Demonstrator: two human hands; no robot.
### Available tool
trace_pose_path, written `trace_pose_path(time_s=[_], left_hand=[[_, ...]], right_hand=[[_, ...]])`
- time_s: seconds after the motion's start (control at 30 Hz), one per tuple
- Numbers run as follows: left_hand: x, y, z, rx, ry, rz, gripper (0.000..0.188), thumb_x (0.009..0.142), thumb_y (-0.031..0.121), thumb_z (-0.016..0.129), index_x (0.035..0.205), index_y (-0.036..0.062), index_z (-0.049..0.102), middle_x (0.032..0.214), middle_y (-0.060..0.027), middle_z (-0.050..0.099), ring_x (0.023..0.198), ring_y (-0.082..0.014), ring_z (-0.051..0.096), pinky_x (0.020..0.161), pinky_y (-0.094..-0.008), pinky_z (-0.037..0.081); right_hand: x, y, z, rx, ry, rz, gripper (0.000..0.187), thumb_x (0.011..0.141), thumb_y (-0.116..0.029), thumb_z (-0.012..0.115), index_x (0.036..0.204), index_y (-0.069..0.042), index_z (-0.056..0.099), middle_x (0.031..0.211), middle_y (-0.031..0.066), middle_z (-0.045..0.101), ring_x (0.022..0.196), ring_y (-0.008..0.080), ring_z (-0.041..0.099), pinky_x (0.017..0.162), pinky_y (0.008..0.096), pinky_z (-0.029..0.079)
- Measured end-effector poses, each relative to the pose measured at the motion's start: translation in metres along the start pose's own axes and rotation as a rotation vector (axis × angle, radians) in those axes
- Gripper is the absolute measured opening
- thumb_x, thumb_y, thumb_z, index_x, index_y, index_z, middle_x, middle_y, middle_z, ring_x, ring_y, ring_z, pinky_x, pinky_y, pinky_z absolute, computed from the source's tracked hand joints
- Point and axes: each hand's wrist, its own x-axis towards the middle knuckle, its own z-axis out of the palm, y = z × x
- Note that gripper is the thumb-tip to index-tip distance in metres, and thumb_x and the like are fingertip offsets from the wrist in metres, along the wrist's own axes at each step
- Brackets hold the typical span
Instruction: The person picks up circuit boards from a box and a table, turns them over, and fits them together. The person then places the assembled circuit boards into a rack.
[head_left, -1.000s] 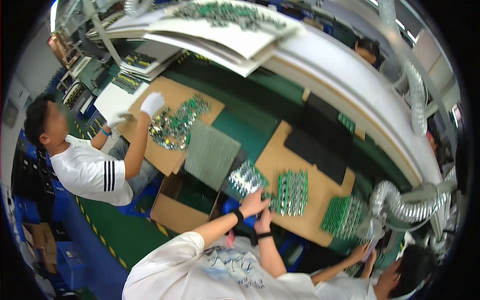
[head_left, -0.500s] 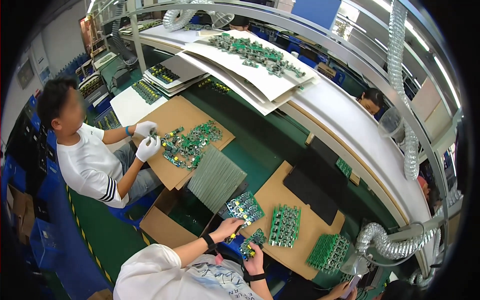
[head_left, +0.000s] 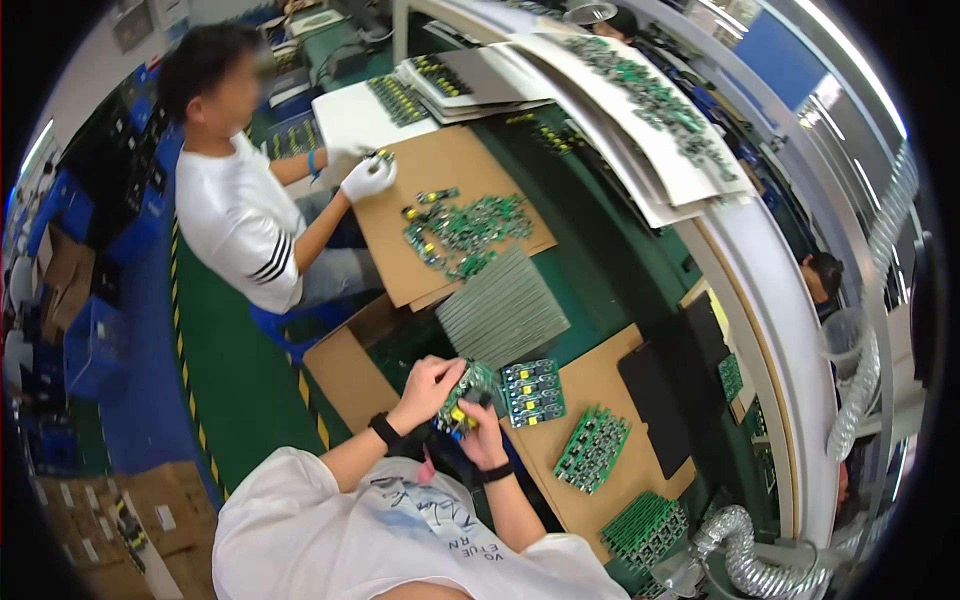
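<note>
A small green circuit board [head_left: 462,398] with yellow parts sits pinched between both hands, just above the near edge of the cardboard sheet [head_left: 600,385]. The left hand [head_left: 428,388] curls over its top, grip pressed onto the board; the right hand [head_left: 484,432] clasps it from beneath. Just right of the board, on the cardboard, lies a tray of similar boards [head_left: 531,390], then further green rows [head_left: 592,448]. Beyond the cardboard sits a grey ribbed panel [head_left: 502,308] on the green tabletop [head_left: 590,270]. Further off, a co-worker's white-gloved hand [head_left: 366,180] handles boards on another cardboard.
</note>
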Motion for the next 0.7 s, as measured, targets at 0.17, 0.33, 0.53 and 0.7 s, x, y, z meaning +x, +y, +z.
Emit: trace_pose_path(time_s=[0.17,0.33,0.53,0.7], left_hand=[[0.000,-0.038,-0.056,0.024,0.294,0.053,0.029,0.089,0.027,0.055,0.103,0.0024,0.064,0.096,-0.0132,0.058,0.087,-0.0209,0.056,0.077,-0.0288,0.044],[-0.015,-0.077,-0.121,-0.398,0.350,-0.287,0.030,0.091,0.028,0.053,0.105,0.0023,0.062,0.095,-0.0123,0.058,0.088,-0.0204,0.056,0.077,-0.0278,0.044],[-0.087,-0.233,-0.203,-0.098,0.388,-0.445,0.030,0.090,0.025,0.053,0.106,-0.0005,0.059,0.092,-0.0083,0.063,0.078,-0.0135,0.059,0.069,-0.0273,0.047],[-0.244,-0.381,-0.255,-0.632,0.679,-0.874,0.019,0.088,0.024,0.048,0.078,0.0086,0.053,0.066,0.0010,0.049,0.054,-0.0126,0.046,0.048,-0.0261,0.041]], right_hand=[[0.041,0.016,0.051,-0.044,-0.057,0.120,0.027,0.080,-0.005,0.058,0.107,-0.006,0.053,0.095,0.0037,0.060,0.086,0.0160,0.060,0.075,0.0306,0.049],[0.117,0.025,0.092,-0.035,-0.015,0.202,0.016,0.082,-0.011,0.056,0.098,-0.007,0.056,0.093,0.0067,0.061,0.085,0.0196,0.061,0.075,0.0359,0.050],[0.326,0.001,0.130,0.177,0.132,0.209,0.023,0.080,-0.019,0.055,0.100,-0.007,0.055,0.094,0.0114,0.060,0.087,0.0292,0.057,0.075,0.0478,0.047],[0.470,-0.034,0.153,-0.027,0.215,0.151,0.024,0.080,-0.019,0.054,0.099,-0.005,0.053,0.097,0.0137,0.059,0.089,0.0313,0.056,0.076,0.0493,0.045]])
